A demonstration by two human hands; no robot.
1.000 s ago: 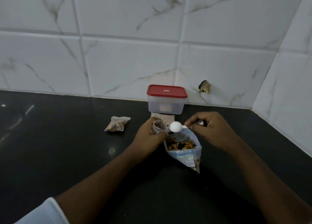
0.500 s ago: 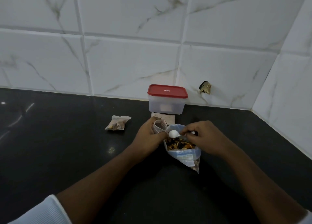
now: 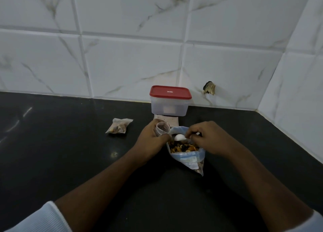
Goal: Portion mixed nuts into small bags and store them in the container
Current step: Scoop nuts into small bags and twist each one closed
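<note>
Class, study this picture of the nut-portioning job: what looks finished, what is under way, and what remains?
Done: one filled bag lies on the counter, left of the hands. Under way: the left hand holds an open small bag; the right hand pinches a white spoon over the large nut bag. Left: filling this bag, then storing the bags in the container, whose red lid is on.

we see a red lid (image 3: 170,91) on a clear, frosted container (image 3: 169,107), a white spoon (image 3: 180,137), and a pale blue and white printed bag (image 3: 188,159) of brown, orange and black nuts (image 3: 183,147). the counter (image 3: 70,161) is black; the wall tiles (image 3: 131,65) are white with brownish marble veins.
</note>
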